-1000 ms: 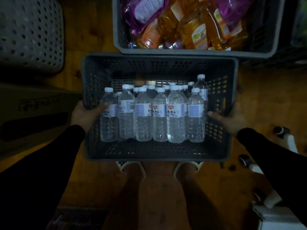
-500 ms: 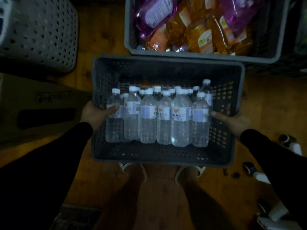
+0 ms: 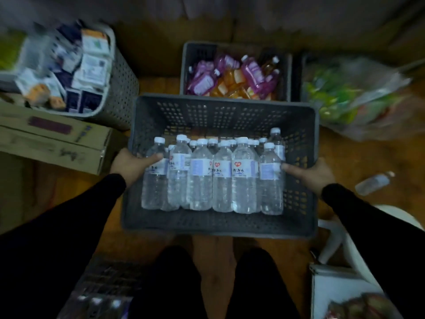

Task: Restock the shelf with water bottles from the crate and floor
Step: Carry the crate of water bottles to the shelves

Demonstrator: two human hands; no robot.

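A grey perforated crate (image 3: 220,229) hangs in front of me, carried above the wooden floor. Several clear water bottles (image 3: 220,178) with white caps stand upright in its near half. My left hand (image 3: 131,165) grips the crate's left rim, thumb over the edge beside the leftmost bottle. My right hand (image 3: 310,172) grips the right rim, thumb inside against the rightmost bottle. One more water bottle (image 3: 373,183) lies on its side on the floor to the right. No shelf is in view.
A second grey crate (image 3: 234,48) of purple and orange pouches sits beyond. A white basket (image 3: 119,93) of cartons and a cardboard box (image 3: 55,143) are at left. A plastic bag (image 3: 351,97) of green items lies at right. A white chair (image 3: 340,240) stands near right.
The crate has risen from the floor with both hands on its rims. My view has lifted and pulled back, so more of the floor, basket and bag now show.
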